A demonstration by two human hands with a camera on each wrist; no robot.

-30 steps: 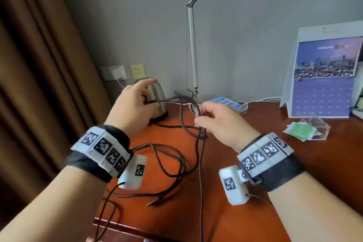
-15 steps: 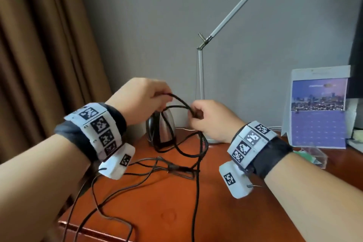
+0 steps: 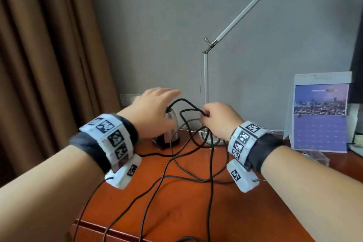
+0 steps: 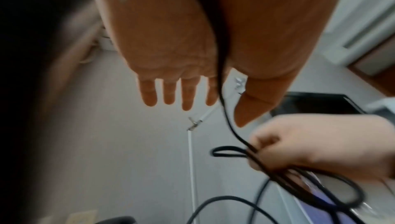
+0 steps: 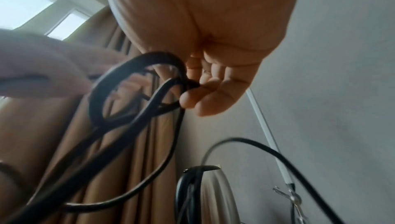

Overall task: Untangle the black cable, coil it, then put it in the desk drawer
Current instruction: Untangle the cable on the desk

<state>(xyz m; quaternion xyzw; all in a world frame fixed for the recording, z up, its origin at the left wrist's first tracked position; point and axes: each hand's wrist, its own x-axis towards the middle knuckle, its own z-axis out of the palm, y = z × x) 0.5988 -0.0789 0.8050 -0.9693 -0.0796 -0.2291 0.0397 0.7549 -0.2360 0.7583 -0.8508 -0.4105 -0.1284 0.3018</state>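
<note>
The black cable [image 3: 211, 165] trails in loose strands over the wooden desk [image 3: 196, 214] and rises to both hands. My right hand [image 3: 208, 116] pinches a small bunch of cable loops [image 5: 100, 102] between thumb and curled fingers [image 5: 192, 99], held above the desk. My left hand [image 3: 163, 104] hovers to the left of it with fingers [image 4: 186, 92] straight and spread. One strand [image 4: 226, 109] runs along the left palm between thumb and forefinger, then across to the right hand [image 4: 310, 146]. No drawer is in view.
A steel kettle [image 3: 173, 124] stands just under my left hand. The desk lamp's pole [image 3: 205, 88] and base [image 3: 204, 137] stand behind my right hand. A calendar [image 3: 320, 116] and a clear plastic box [image 3: 316, 158] are at the right. A brown curtain [image 3: 49, 65] hangs left.
My left hand has released its pinch on the cable and straightened its fingers. The right hand keeps its hold on the loops. The strands on the desk have spread out.
</note>
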